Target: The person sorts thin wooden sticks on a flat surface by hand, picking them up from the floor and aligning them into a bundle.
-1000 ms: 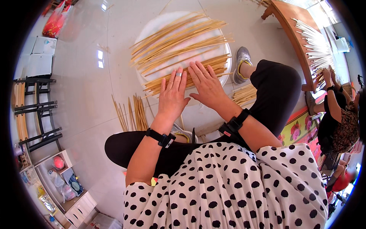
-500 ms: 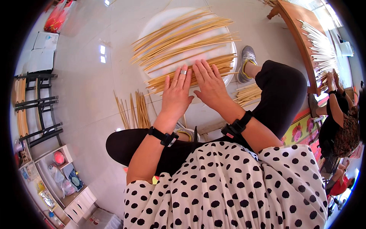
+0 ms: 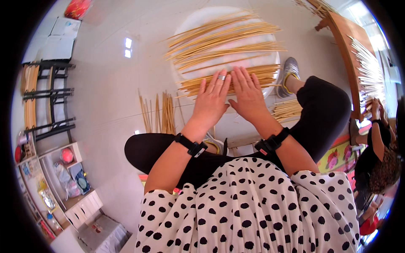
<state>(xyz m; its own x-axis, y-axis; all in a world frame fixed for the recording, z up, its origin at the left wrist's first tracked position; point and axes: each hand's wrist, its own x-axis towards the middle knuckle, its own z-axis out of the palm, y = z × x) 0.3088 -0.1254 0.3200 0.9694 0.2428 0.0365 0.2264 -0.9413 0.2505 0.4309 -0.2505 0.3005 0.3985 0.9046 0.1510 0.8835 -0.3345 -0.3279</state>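
My left hand (image 3: pixel 212 101) lies flat, fingers stretched out, over the nearest bundle of thin straw-coloured sticks (image 3: pixel 265 75). Beside it, my right hand (image 3: pixel 249 93) rests palm down on the same bundle, its fingers also extended. The thumbs point toward each other and nearly meet. Beneath the sticks is a round white board (image 3: pixel 181 67). Farther back on it, several looser rows of sticks (image 3: pixel 228 37) run roughly parallel to the bundle. My palms hide part of the bundle.
More sticks (image 3: pixel 168 114) lie on the floor at left, and another pile (image 3: pixel 287 110) near my shoe (image 3: pixel 291 69). At right, a co-worker's hands (image 3: pixel 376 110) touch pale sticks (image 3: pixel 366 63) on a wooden table (image 3: pixel 342 55). Shelves (image 3: pixel 63 181) stand at lower left.
The whole view has shifted, so the board and hands appear farther right. Both hands stay flat on the bundle, with little visible movement against it.
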